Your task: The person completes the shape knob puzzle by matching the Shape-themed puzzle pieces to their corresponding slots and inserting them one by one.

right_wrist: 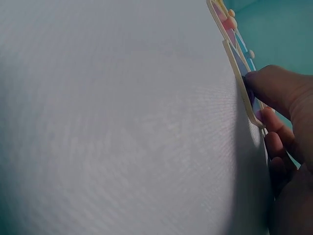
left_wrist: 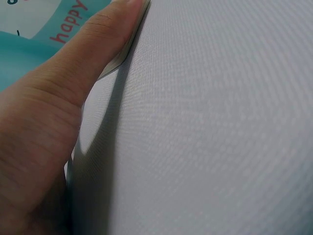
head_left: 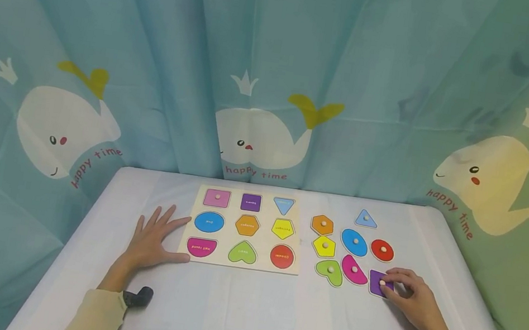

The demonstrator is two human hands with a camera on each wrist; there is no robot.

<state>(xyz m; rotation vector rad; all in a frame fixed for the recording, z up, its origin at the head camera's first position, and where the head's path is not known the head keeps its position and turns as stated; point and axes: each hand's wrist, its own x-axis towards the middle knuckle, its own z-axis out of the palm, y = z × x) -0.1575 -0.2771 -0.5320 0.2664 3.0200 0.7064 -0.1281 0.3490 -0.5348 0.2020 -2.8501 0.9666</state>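
In the head view my right hand (head_left: 413, 300) pinches the small knob of a purple square puzzle piece (head_left: 374, 282) between thumb and forefinger. The right wrist view shows that piece's pale edge (right_wrist: 243, 93) beside the thumb, close to the cloth. A wooden shape puzzle board (head_left: 222, 258) lies left of the loose pieces, with a pink rectangle piece (head_left: 211, 198) sitting in its corner. My left hand (head_left: 150, 240) rests with spread, straight fingers at the board's left edge. Its thumb (left_wrist: 93, 44) touches the board's near corner in the left wrist view.
Between board and right hand lie knobbed pieces: orange hexagon (head_left: 318, 226), yellow pentagon (head_left: 328, 253), green heart (head_left: 336, 278), magenta half round (head_left: 351, 264), blue oval (head_left: 350, 236), red circle (head_left: 376, 254) and blue triangle (head_left: 372, 223). A whale-print curtain (head_left: 283, 32) hangs behind the white-covered table (head_left: 233, 318).
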